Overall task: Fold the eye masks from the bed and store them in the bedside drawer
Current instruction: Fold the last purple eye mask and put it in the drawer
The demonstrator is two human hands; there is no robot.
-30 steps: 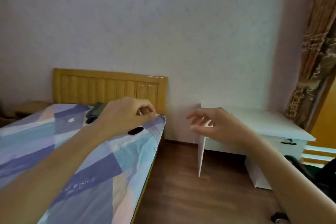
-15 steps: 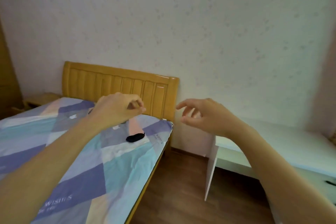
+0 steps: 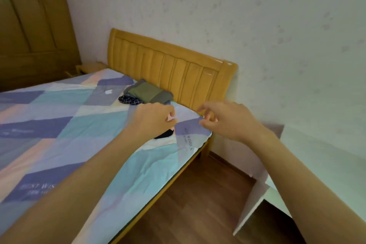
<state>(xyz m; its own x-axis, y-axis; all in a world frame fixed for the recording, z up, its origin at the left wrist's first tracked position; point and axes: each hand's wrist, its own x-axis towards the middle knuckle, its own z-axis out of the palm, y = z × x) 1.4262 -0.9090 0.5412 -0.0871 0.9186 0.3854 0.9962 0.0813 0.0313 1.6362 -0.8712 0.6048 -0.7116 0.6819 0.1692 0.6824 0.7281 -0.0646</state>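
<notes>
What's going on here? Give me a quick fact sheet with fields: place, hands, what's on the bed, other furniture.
place: bedroom, wooden bed against a white wall
left hand: over the bedspread, fingers curled, above a black eye mask
right hand: fingers spread, empty, near the bed's corner
eye mask: lying on the bedspread, partly hidden by the left hand
also on bed: folded clothes by the headboard
other furniture: white desk at right

Yellow wooden headboard [image 3: 174, 77]: glossy varnish, ribbed. Patchwork blue-and-lilac cloth bedsheet [image 3: 65, 125]: matt, creased. Brown wooden floor [image 3: 190, 208]: smooth, slight sheen. Pale wall [image 3: 237, 16]: matt, mottled.
</notes>
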